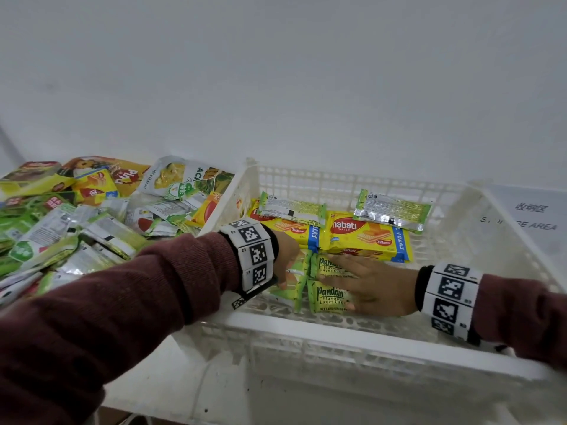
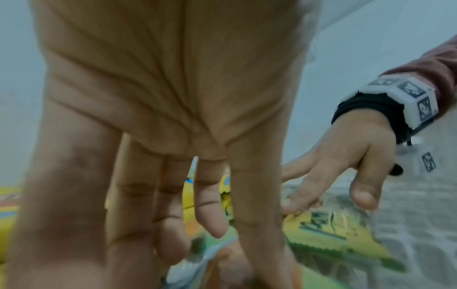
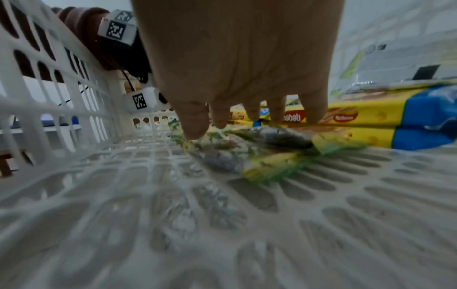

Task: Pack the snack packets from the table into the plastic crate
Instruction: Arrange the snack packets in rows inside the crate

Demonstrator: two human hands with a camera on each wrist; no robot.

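Note:
The white plastic crate [image 1: 337, 329] holds yellow Nabati wafer packets [image 1: 365, 237] at the back and green pandan cake packets [image 1: 328, 297] in front. Two silver-green packets lie on top of the wafers. My right hand [image 1: 352, 277] lies flat on the pandan packets with straight fingers; the right wrist view shows the fingertips [image 3: 195, 129] touching them [image 3: 267, 144] beside the wafer stack [image 3: 371, 121]. My left hand [image 1: 287, 265] reaches over the crate's left wall, its fingers [image 2: 210, 215] pointing down onto a green packet [image 1: 291, 273] next to the pandan ones. More snack packets [image 1: 76, 228] are heaped on the table.
The heap of loose packets covers the table left of the crate. A paper sign [image 1: 527, 216] reading storage area lies right of it. The crate's slotted floor [image 3: 247, 215] is bare on its right half. A white wall stands behind.

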